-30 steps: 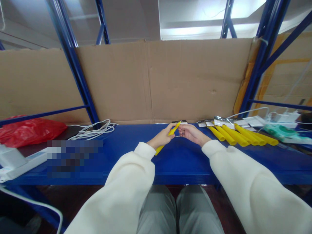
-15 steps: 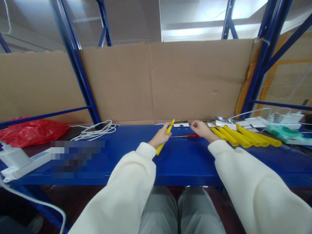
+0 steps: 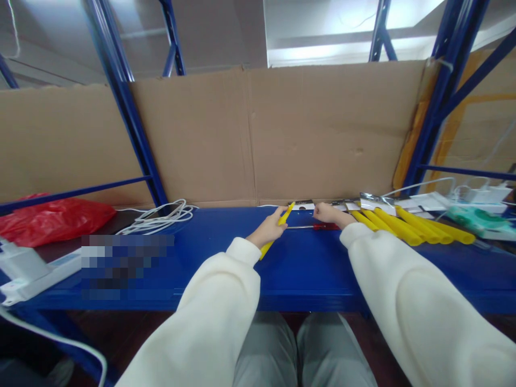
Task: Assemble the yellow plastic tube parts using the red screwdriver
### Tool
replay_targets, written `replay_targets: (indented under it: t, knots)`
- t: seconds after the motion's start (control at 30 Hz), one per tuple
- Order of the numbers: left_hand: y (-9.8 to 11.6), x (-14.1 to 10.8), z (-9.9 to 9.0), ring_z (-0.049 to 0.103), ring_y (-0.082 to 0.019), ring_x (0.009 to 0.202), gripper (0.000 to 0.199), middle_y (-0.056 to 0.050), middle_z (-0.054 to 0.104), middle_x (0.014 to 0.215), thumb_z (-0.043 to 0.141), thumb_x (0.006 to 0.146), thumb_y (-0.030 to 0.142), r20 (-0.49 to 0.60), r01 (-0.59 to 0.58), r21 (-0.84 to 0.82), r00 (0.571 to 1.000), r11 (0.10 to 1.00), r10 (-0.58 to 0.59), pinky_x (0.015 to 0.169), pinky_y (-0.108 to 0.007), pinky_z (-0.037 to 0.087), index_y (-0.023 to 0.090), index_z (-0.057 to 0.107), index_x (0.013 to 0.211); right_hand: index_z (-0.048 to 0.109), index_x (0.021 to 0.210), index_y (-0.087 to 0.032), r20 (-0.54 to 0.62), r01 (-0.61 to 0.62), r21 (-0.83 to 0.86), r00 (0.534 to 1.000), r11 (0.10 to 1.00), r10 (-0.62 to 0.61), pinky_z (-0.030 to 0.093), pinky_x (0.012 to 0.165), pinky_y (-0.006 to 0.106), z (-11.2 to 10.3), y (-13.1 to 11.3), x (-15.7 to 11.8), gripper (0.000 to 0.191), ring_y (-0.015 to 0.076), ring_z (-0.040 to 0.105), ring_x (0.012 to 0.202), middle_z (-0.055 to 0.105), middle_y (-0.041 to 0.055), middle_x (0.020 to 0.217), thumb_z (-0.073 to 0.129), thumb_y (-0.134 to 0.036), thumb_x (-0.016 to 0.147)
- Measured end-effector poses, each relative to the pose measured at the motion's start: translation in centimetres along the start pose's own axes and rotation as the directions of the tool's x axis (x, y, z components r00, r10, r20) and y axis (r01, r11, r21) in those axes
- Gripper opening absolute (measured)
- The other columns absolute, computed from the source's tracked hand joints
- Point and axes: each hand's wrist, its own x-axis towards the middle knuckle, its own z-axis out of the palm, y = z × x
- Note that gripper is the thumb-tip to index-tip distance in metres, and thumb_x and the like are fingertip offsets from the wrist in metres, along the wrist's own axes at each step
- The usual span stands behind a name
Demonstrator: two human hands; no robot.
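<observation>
Since a second ago, the right hand (image 3: 328,213) has drawn away from the tip of the yellow tube (image 3: 266,250), baring a red-handled screwdriver (image 3: 322,227) that it then covered. That tube sits in the left hand (image 3: 268,228), which grasps it around the middle; it slants above the table (image 3: 226,252), the upper end poking out past the fingers toward the back and the lower end showing below the hand. Curled fingers hide the right palm, so I cannot tell whether it holds anything. The screwdriver lies between and just in front of the hands, shaft pointing to the left one, handle near the right wrist. Behind it, by the back edge, is a black-and-white card (image 3: 303,205), close to the right fingers. Farther right, more yellow tubes (image 3: 407,231) lie side by side, slanting, with a silver packet (image 3: 377,202) at their far ends. Beyond them are white papers (image 3: 429,201) and a green-and-white pack (image 3: 475,217). Off to the left are a coiled white cable (image 3: 171,216), a red bag (image 3: 60,219) and a power strip (image 3: 44,282). Cardboard (image 3: 322,134) stands behind the table, between blue posts.
</observation>
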Motion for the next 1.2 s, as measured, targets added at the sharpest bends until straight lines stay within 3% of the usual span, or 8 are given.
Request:
replay_targets:
  t: [0.33,0.77,1.2]
  knots:
    - [-0.1,-0.1,0.2,0.066,-0.019,0.083,0.060,-0.010,0.070,0.099,0.055,0.083,0.014,0.004,-0.027,-0.002,1.000,1.000,0.027,0.071,-0.025,0.051,0.016,0.045,0.142,0.077,0.102,-0.009,0.035,-0.014,-0.070,0.999,0.997,0.017,0.050,0.080,0.025,1.1,0.1,1.7,0.027,0.0245,0.072,0.096,0.076,0.0179,0.101,0.055,-0.012,0.086]
    - [0.3,-0.2,0.2,0.066,-0.019,0.082,0.058,-0.009,0.070,0.097,0.054,0.082,0.011,0.035,-0.055,-0.023,0.998,0.998,0.056,0.075,-0.028,0.051,0.016,0.047,0.140,0.078,0.096,-0.013,-0.031,-0.027,-0.023,0.999,0.999,0.026,0.050,0.076,0.026,1.8,0.7,2.8,0.023,0.0248,0.072,0.092,0.077,0.0163,0.098,0.057,-0.012,0.085]
    - [0.5,-0.4,0.2,0.066,-0.024,0.095,0.057,-0.010,0.070,0.102,0.055,0.082,0.010,0.046,-0.083,-0.025,0.995,0.996,0.085,0.079,-0.031,0.051,0.017,0.048,0.139,0.076,0.099,-0.011,-0.036,-0.042,-0.007,0.998,0.999,0.041,0.049,0.075,0.023,2.1,0.8,3.5,0.024,0.0216,0.071,0.090,0.076,0.0155,0.098,0.057,-0.012,0.084]
